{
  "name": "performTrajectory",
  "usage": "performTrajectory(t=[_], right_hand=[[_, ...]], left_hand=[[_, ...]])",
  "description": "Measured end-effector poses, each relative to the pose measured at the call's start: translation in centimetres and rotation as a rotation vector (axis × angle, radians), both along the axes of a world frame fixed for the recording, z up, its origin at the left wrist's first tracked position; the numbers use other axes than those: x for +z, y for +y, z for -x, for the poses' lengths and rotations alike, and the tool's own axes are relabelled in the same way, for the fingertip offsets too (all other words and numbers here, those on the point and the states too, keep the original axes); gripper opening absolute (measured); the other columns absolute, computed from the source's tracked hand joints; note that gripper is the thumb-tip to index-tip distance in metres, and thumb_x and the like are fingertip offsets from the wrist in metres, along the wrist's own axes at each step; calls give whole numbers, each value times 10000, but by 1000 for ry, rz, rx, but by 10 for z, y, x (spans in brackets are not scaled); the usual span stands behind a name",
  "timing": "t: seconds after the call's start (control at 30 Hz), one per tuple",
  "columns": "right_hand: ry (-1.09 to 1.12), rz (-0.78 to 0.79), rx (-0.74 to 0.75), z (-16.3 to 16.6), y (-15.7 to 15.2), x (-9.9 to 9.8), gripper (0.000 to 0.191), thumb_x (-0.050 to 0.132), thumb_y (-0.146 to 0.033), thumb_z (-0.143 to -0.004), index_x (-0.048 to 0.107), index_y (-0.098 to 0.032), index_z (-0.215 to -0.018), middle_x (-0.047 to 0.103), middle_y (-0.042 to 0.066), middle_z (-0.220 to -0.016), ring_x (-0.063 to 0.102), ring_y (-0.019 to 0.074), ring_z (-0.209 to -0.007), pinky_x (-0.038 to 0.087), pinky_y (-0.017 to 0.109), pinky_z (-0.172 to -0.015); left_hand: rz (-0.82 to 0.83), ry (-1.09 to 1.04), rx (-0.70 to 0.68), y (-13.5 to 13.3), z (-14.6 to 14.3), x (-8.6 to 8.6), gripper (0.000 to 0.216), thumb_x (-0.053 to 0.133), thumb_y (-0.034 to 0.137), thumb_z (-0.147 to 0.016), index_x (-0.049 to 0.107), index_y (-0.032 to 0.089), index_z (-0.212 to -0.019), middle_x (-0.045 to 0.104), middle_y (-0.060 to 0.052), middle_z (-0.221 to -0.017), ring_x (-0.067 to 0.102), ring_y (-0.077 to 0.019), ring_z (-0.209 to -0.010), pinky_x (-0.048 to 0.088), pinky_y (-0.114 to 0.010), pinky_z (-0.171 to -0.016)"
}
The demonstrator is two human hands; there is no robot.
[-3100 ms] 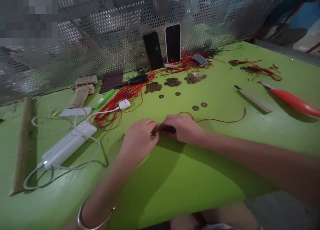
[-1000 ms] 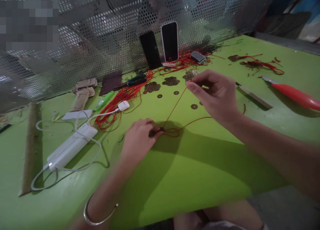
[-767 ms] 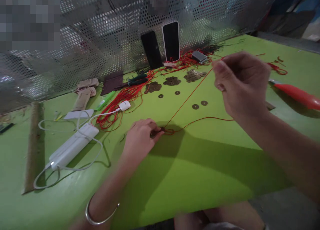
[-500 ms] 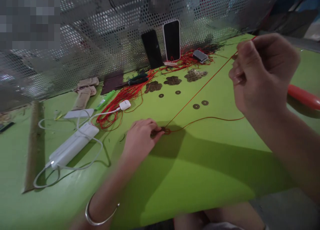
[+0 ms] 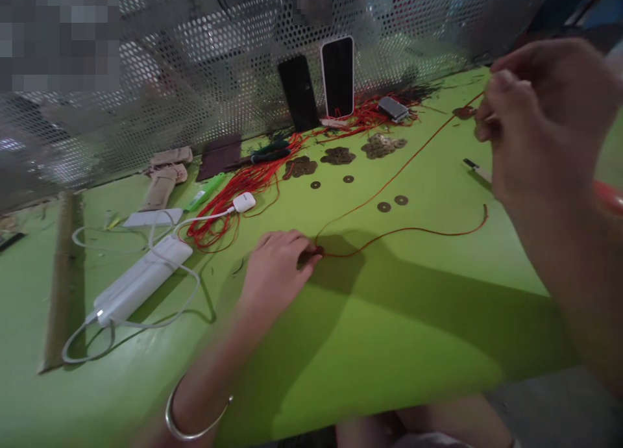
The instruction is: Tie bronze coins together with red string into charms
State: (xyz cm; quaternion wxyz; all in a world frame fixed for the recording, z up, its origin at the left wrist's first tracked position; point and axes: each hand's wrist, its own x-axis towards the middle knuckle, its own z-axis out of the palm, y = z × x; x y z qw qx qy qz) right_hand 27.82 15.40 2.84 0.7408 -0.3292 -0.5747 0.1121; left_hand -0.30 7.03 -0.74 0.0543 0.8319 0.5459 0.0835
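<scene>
My left hand [image 5: 280, 264] rests on the green table, its thumb and fingers pinching a small dark coin [image 5: 319, 250] with red cord at it. From that coin a thin red cord [image 5: 396, 175] rises to the right, sagging a little near its lower end. My right hand [image 5: 548, 120], raised at the upper right, pinches the upper part of this cord. A loose cord end [image 5: 423, 230] curves rightward across the table. Several holed coins lie beyond: two single ones [image 5: 392, 204] to the right, two more [image 5: 331, 182] farther back.
Behind are coin piles [image 5: 337, 155], a bundle of red cords [image 5: 243, 195], pliers [image 5: 270, 152] and two phones [image 5: 337, 78] against a perforated metal screen [image 5: 185, 65]. To the left lie a white power strip [image 5: 143, 279] with cables and a wooden bar [image 5: 62, 286]. A pen-like tool [image 5: 477, 170] lies right.
My right hand has moved right and up, drawing the cord along. The small red loop at the coin has shrunk, and the rising cord now sags slightly. My left hand stays put.
</scene>
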Motion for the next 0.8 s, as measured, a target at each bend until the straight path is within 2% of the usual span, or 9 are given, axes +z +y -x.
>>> performTrajectory(t=[0.07,0.13,0.27,0.37,0.47,0.53,0.63,0.8], right_hand=[[-174,8,-129,5,-4,-5,269,667,-137,-769,634,-219,-1023,588,52,-967,537,101,-715,366,233,-508],[-340,11,-142,17,-12,-12,367,647,-129,-774,583,-235,-1120,563,79,-1083,548,142,-844,417,254,-595],[-928,0,185,51,-28,-32,281,542,-148,-840,606,-222,-1103,624,78,-1004,551,213,-960,456,368,-812],[-1200,59,291,72,-30,-52,308,443,-196,-905,578,-188,-1183,610,106,-1109,538,241,-1026,447,419,-863],[-1283,116,324,82,-27,-66,283,478,-229,-902,600,-185,-1153,600,102,-1141,521,252,-1061,439,427,-871],[-1272,161,349,83,-25,-70,212,534,-243,-879,639,-179,-1052,612,95,-1105,529,240,-1034,440,412,-861],[-1256,209,372,83,-25,-68,129,562,-227,-863,648,-156,-928,630,92,-1038,538,223,-993,438,387,-850],[-1314,170,397,82,-28,-63,142,487,-186,-893,612,-138,-941,632,101,-1002,549,223,-940,429,391,-838]], left_hand=[[-8,6,8,0,-1,-1,169,552,340,-846,640,206,-897,664,-36,-887,585,-218,-839,432,-392,-809],[-8,13,28,0,-3,-3,215,561,381,-838,631,202,-934,659,-46,-923,586,-231,-865,435,-402,-821],[-11,27,39,0,-4,-5,266,552,410,-842,627,204,-993,646,-53,-985,578,-241,-913,437,-408,-830],[-9,21,38,0,-4,-5,220,578,364,-830,626,198,-965,643,-43,-958,571,-233,-901,439,-398,-819],[5,-3,34,0,-4,-6,184,597,307,-814,615,189,-954,639,-37,-958,564,-223,-899,438,-392,-822],[11,-18,27,1,-4,-6,175,593,296,-813,609,188,-950,639,-40,-966,563,-221,-900,435,-389,-822],[11,-31,21,2,-4,-7,169,593,296,-808,606,190,-939,640,-46,-971,562,-226,-902,434,-389,-814],[20,-43,23,2,-3,-8,165,590,295,-803,606,184,-924,638,-44,-954,561,-223,-891,440,-379,-793]])
